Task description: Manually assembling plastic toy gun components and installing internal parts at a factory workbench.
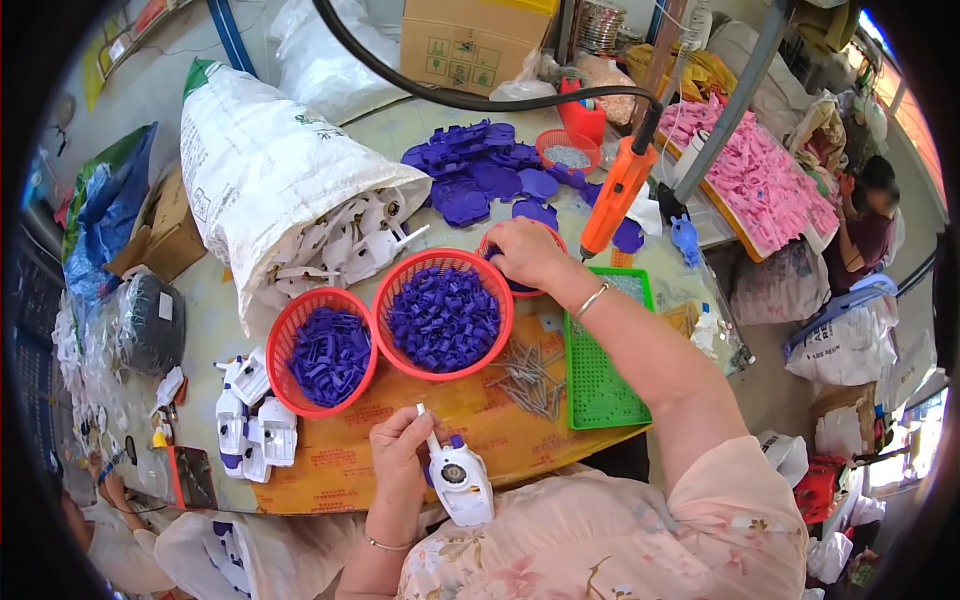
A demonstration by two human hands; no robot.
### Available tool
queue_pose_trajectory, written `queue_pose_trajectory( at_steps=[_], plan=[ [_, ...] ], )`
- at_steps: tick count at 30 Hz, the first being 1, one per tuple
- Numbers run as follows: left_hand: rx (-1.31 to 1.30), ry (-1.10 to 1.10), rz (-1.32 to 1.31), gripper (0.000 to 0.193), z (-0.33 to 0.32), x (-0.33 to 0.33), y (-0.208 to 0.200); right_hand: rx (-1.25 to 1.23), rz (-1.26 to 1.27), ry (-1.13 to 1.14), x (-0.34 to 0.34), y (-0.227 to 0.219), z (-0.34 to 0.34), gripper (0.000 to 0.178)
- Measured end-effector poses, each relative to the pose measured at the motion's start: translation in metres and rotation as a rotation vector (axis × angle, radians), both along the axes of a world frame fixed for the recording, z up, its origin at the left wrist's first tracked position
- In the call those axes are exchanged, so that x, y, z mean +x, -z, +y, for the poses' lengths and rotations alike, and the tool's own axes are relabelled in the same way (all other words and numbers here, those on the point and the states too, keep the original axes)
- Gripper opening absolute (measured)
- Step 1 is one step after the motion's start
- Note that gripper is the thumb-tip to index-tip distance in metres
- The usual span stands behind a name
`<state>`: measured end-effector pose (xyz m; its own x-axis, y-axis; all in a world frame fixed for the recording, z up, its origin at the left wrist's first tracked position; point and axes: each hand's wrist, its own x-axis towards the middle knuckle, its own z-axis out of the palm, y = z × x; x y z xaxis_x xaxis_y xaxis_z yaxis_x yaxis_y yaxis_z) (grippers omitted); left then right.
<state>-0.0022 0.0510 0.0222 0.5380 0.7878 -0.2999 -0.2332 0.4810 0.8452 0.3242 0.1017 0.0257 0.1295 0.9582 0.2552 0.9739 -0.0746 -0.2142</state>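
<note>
My left hand (398, 455), near the table's front edge, is closed round the white stem of a white plastic toy walkie-talkie shell (468, 500). The shell has a dark round part in its open face and a small purple piece at its top. Farther out, my right hand (525, 252) reaches over a small red basket (563, 243) with its fingers curled down. A bit of purple shows by the fingertips; what they grip is mostly hidden. Two larger red baskets of small purple parts, the middle one (508, 335) and the left one (275, 375), stand between the hands.
An orange electric screwdriver (618, 195) hangs beside my right forearm. Near it lie a green tray (608, 395) and loose metal pins (530, 380). Purple discs (490, 180), a white sack (270, 160) spilling white parts, and white shells (255, 420) surround the baskets. Another person (865, 215) sits far right.
</note>
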Motion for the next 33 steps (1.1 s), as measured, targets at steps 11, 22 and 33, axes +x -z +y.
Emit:
queue_pose_trajectory(
  at_steps=[11,22,33],
  plan=[
    [0.053,0.086,0.033,0.015,-0.008,0.007,-0.015,0.195,0.2,0.053,0.001,0.007,-0.01,0.019],
    [0.057,0.116,0.023,0.015,-0.011,0.0,-0.015,-0.021,0.679,-0.543,-0.102,-0.064,-0.086,0.015],
    [0.089,0.161,0.067,0.014,-0.019,0.003,-0.019,-0.218,0.978,-0.633,-0.125,-0.055,-0.087,0.008]
  ],
)
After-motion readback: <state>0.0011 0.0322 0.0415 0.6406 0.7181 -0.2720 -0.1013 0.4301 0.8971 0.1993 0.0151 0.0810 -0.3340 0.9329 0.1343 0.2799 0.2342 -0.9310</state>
